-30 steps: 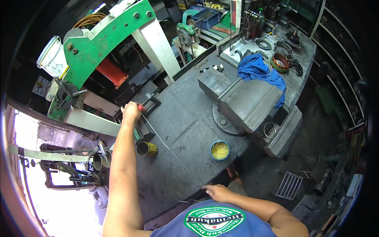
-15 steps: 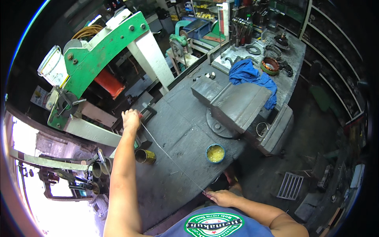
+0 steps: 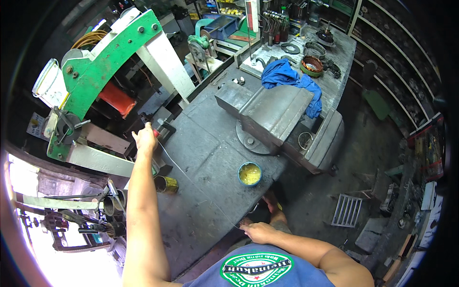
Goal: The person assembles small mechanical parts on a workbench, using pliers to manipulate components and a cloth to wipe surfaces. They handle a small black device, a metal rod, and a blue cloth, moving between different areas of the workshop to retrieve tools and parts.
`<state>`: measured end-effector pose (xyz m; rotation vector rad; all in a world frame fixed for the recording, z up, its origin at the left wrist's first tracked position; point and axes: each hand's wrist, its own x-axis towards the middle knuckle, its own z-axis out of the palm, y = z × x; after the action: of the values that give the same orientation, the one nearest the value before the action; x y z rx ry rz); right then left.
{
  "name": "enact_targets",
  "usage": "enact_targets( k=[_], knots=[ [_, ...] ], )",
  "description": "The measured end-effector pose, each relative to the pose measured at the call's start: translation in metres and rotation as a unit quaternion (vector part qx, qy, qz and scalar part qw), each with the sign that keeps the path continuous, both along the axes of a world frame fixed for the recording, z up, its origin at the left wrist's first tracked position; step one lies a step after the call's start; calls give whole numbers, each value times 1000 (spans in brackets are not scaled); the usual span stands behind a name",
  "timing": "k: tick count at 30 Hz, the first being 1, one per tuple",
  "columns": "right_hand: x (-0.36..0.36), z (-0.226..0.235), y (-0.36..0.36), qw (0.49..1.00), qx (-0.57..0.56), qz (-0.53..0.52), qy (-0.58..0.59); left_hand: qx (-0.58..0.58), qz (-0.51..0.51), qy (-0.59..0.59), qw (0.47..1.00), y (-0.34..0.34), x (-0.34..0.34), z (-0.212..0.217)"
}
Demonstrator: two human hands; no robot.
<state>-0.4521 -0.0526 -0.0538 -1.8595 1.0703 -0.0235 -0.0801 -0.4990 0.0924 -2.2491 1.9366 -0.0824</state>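
Observation:
My left hand (image 3: 145, 138) is stretched out over the far left edge of the bench and closed around a red-handled tool (image 3: 156, 133), mostly hidden by the fingers. A thin pale wire (image 3: 174, 162) runs slackly from beside that hand across the bench. Its other end reaches my right hand (image 3: 258, 233), closed on it at the near edge, close to my body. Between the hands, toward the right, stands a blue-rimmed can (image 3: 250, 174) with yellowish grease-like stuff inside. A yellowed open tin (image 3: 166, 184) sits by my left forearm.
A big metal vise (image 3: 277, 115) is mounted on the dark workbench (image 3: 201, 136). Behind it lie a blue cloth (image 3: 282, 74) and a copper-wound ring (image 3: 311, 66). A green press frame (image 3: 107, 62) rises at the left. A slatted metal stool (image 3: 346, 210) stands on the floor at right.
The wire has gone from taut to slack, with a bend near my left hand. My left hand has turned and its thumb now sticks out. The whole view has shifted slightly.

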Motion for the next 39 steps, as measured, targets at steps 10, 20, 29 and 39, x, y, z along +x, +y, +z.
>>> enact_targets(
  k=[10, 20, 29, 39],
  knots=[
    [-4, 71, -15, 982, -22, -89, -165, 7, -38, -1, 999, 14, 9, -8],
    [-12, 177, -89, 995, -27, 99, 11, 40, 3, 10, 999, 3, 17, -8],
    [23, 239, -135, 956, -103, 206, -181, 1, -28, 95, 995, 8, 24, -13],
    [39, 230, -160, 953, -160, 219, -133, -85, -73, 63, 992, 14, 24, -28]
  ],
)
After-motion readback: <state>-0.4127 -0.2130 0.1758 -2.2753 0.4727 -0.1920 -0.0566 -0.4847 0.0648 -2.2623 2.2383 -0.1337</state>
